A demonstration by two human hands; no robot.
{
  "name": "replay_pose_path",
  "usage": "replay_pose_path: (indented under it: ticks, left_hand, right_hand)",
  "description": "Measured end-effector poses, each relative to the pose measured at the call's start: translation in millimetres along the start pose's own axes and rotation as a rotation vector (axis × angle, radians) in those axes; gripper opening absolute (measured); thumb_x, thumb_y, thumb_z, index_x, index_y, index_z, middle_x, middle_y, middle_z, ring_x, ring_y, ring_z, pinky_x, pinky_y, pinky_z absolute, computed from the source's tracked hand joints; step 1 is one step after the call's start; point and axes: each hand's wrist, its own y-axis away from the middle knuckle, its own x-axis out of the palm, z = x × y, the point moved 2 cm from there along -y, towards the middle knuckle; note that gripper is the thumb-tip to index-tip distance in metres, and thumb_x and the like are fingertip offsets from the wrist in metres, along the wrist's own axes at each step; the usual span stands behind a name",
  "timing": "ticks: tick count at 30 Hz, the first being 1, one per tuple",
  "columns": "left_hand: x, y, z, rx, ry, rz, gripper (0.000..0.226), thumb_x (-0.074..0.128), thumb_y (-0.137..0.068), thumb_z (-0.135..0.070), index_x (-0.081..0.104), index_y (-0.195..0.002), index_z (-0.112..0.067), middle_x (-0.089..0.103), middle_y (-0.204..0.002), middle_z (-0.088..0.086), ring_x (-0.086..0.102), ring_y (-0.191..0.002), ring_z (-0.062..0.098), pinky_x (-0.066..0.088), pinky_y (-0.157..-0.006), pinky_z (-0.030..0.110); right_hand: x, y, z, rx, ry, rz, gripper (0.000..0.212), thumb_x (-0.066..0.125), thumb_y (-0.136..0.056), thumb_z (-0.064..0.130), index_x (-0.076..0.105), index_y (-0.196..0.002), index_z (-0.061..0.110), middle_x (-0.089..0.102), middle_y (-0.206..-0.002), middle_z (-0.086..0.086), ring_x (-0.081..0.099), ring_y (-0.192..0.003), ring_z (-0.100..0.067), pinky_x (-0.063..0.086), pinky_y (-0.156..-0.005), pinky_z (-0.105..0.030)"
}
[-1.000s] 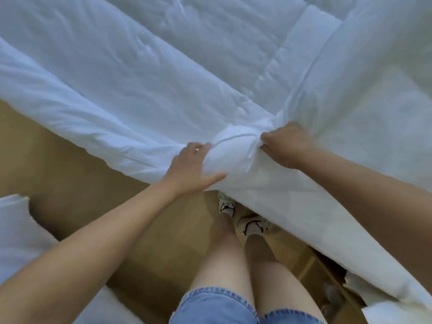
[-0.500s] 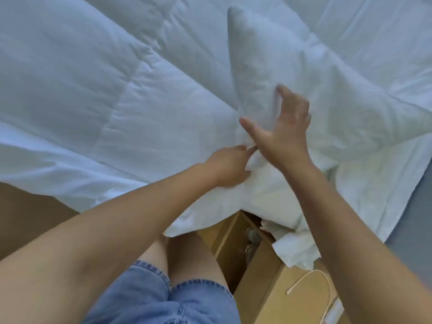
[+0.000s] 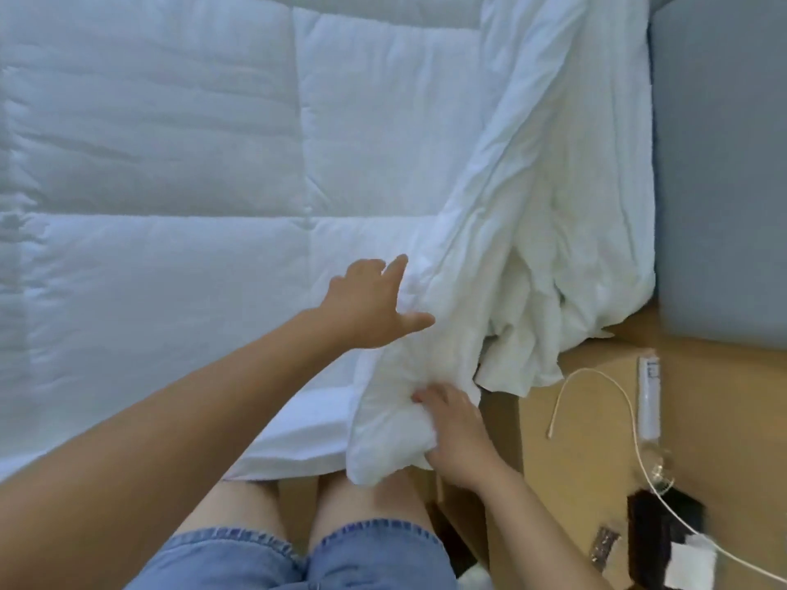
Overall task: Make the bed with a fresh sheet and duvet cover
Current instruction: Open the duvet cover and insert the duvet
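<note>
The quilted duvet (image 3: 170, 163) lies flat over the bed, filling the view from 9 to 12 o'clock. A crumpled white duvet cover (image 3: 532, 206) runs in a bunched band from 1 o'clock down to 6 o'clock, along the duvet's right edge. A grey headboard (image 3: 724, 163) stands at 3 o'clock, with a wooden table (image 3: 596, 462) below it at 4 o'clock. At centre the left hand (image 3: 366, 308) rests against the cover's edge, its grip wide, fingers spread. At 6 o'clock the right hand (image 3: 458, 436) has its grip holding the cover's lower bunched end. A thin white cable (image 3: 630, 402) loops across the table.
</note>
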Motion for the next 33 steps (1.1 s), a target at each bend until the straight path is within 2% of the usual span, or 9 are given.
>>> replay_pose_path:
  ticks: [3, 5, 7, 11, 14, 18, 25, 29, 33]
  left_hand:
    - [38, -43, -40, -0.107, 0.268, 0.117, 0.114, 0.059, -0.074, -0.069, -0.016, -0.148, -0.028, 0.037, -0.143, 0.013, 0.043, -0.126, 0.032, 0.040, -0.100, 0.045]
    - [55, -61, -67, -0.126, 0.364, 0.070, 0.111, 0.062, -0.080, -0.056, -0.023, -0.146, -0.032, 0.053, -0.125, 0.012, 0.057, -0.106, 0.029, 0.046, -0.086, 0.034]
    - [64, -70, -100, -0.046, 0.305, -0.014, 0.092, 0.055, -0.089, -0.036, -0.015, -0.148, -0.032, 0.061, -0.091, 0.005, 0.059, -0.076, 0.022, 0.044, -0.068, 0.029]
    - [86, -77, -161, 0.135, 0.117, 0.083, 0.075, 0.050, -0.092, -0.025, 0.005, -0.151, -0.019, 0.064, -0.088, 0.004, 0.055, -0.069, 0.017, 0.039, -0.061, 0.026]
    - [92, -74, -178, 0.168, 0.020, 0.219, 0.085, 0.057, -0.087, -0.033, 0.000, -0.151, -0.026, 0.056, -0.073, -0.004, 0.053, -0.065, 0.013, 0.044, -0.061, 0.026]
    - [89, -79, -174, 0.095, 0.178, 0.110, 0.075, 0.060, -0.086, -0.047, 0.020, -0.148, -0.033, 0.063, -0.104, -0.006, 0.061, -0.093, 0.011, 0.049, -0.089, 0.032]
    - [77, -159, -153, -0.395, 0.683, -0.301, 0.106, 0.071, -0.062, -0.062, 0.021, -0.145, -0.016, 0.049, -0.134, 0.003, 0.053, -0.117, 0.023, 0.047, -0.097, 0.040]
    - [79, -174, -155, -0.478, 0.811, -0.350, 0.053, 0.070, -0.077, -0.035, 0.052, -0.121, -0.011, 0.064, -0.108, 0.003, 0.062, -0.101, 0.025, 0.052, -0.089, 0.041]
    - [41, -129, -127, -0.340, 0.832, -0.521, 0.007, 0.062, -0.081, -0.010, 0.064, -0.087, -0.013, 0.067, -0.084, 0.002, 0.066, -0.083, 0.019, 0.055, -0.079, 0.038]
  right_hand:
    - [-26, 11, -25, 0.090, -0.611, 0.036, 0.042, 0.051, -0.078, 0.025, 0.056, -0.120, 0.019, 0.047, -0.130, 0.002, 0.044, -0.121, -0.012, 0.039, -0.093, -0.021]
    - [-53, 1, -44, 0.158, -0.968, -0.285, 0.040, 0.048, -0.073, 0.032, 0.060, -0.109, 0.018, 0.058, -0.115, 0.003, 0.054, -0.104, -0.008, 0.043, -0.077, -0.015]
    - [-79, -20, -63, 0.175, -1.130, -0.523, 0.049, 0.053, -0.073, 0.040, 0.055, -0.116, 0.017, 0.058, -0.112, 0.005, 0.055, -0.105, -0.009, 0.044, -0.083, -0.020]
    - [-123, -59, -104, 0.167, -1.507, -0.500, 0.064, 0.068, -0.081, 0.038, 0.041, -0.136, 0.020, 0.059, -0.109, 0.008, 0.058, -0.102, -0.010, 0.047, -0.091, -0.030]
    - [-146, -68, -143, 0.157, -1.461, -0.458, 0.061, 0.059, -0.084, 0.009, 0.040, -0.139, 0.029, 0.060, -0.109, 0.010, 0.061, -0.096, -0.011, 0.051, -0.084, -0.029]
    - [-158, -75, -164, 0.069, -1.335, -0.348, 0.040, 0.047, -0.083, -0.005, 0.058, -0.112, 0.021, 0.066, -0.090, 0.006, 0.064, -0.081, -0.011, 0.049, -0.064, -0.019]
    - [-136, -75, -191, 0.068, -1.324, -0.330, 0.061, 0.075, -0.079, 0.028, 0.045, -0.132, 0.025, 0.059, -0.113, 0.014, 0.059, -0.103, -0.006, 0.050, -0.085, -0.023]
    - [-121, -78, -169, 0.028, -1.190, -0.266, 0.090, 0.077, -0.076, 0.032, 0.022, -0.146, 0.026, 0.045, -0.130, 0.015, 0.047, -0.115, -0.007, 0.041, -0.094, -0.024]
    - [-124, -82, -121, -0.038, -1.072, -0.251, 0.065, 0.070, -0.082, 0.017, 0.038, -0.138, 0.018, 0.050, -0.127, 0.009, 0.048, -0.121, -0.013, 0.039, -0.101, -0.029]
